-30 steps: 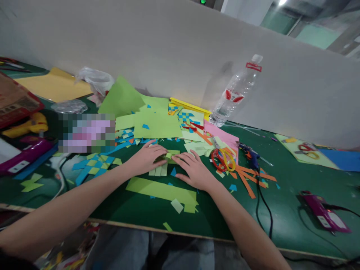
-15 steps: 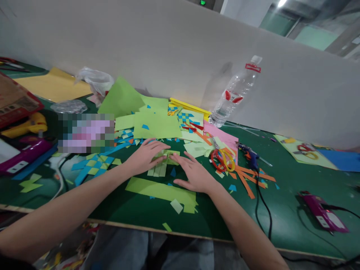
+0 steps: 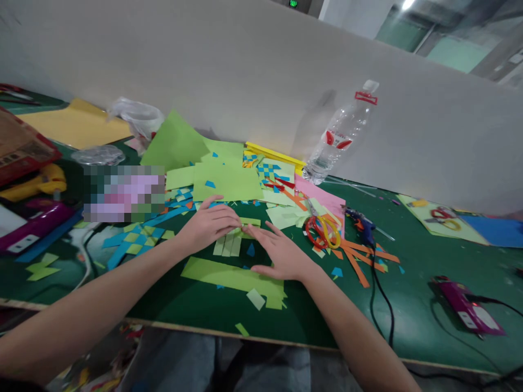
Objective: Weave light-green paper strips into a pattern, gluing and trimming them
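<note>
Light green paper strips (image 3: pixel 227 246) lie side by side on the green table, joined at the top by a crosswise strip (image 3: pixel 251 222). My left hand (image 3: pixel 210 223) has thumb and fingertips closed on the upper end of these strips, partly covering them. From the other side, my right hand (image 3: pixel 281 255) reaches in with its fingers extended and thumb spread apart, its fingertips touching the strips near my left fingertips. A wide green paper band (image 3: pixel 229 275) lies just in front of both hands, with a pale paper scrap (image 3: pixel 256 299) by its right end.
Red-and-yellow scissors (image 3: pixel 322 231), orange strips (image 3: pixel 359 256) and a glue gun (image 3: pixel 363 224) lie to the right. A clear bottle (image 3: pixel 343 136) stands by the wall. Blue-green woven paper (image 3: pixel 137 239) lies left; green sheets (image 3: pixel 226 182) lie behind. A purple cord-fed device (image 3: pixel 469 307) sits far right.
My left hand's fingers have drawn closer together and shifted slightly right on the strips, uncovering more of their lower ends. My right fingertips have moved slightly left.
</note>
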Action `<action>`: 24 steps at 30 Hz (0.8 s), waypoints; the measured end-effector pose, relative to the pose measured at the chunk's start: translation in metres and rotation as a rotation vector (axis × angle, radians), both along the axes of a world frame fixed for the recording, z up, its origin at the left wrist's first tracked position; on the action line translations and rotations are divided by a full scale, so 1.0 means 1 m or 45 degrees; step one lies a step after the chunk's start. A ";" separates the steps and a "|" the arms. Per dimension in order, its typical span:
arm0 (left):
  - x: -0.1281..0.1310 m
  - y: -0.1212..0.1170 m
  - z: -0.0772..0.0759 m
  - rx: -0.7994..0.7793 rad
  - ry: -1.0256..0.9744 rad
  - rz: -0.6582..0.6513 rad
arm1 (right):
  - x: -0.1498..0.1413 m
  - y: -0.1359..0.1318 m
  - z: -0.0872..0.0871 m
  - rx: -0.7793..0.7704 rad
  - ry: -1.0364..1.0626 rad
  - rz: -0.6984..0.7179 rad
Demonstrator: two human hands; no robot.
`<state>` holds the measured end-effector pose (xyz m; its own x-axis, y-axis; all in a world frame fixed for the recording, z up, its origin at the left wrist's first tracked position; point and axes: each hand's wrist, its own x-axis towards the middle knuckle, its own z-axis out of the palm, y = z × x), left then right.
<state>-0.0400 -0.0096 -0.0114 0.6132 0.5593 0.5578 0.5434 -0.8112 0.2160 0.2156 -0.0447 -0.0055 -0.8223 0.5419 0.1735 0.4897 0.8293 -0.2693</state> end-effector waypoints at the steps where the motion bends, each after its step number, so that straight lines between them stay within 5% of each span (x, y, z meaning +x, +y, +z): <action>1: 0.000 0.000 0.000 -0.003 0.005 0.006 | 0.001 0.000 0.001 -0.001 0.002 -0.005; 7: -0.001 0.000 0.001 0.030 0.012 0.013 | 0.018 0.010 0.008 0.161 0.135 -0.235; 13: -0.002 -0.001 0.005 0.131 -0.007 0.110 | 0.097 0.043 0.011 0.443 0.444 -1.179; 17: -0.004 -0.001 0.004 0.183 -0.058 0.203 | 0.158 0.049 0.000 0.507 0.210 -1.945; 24: -0.005 -0.001 0.003 0.163 -0.103 0.261 | 0.196 0.044 -0.022 0.186 -0.071 -2.391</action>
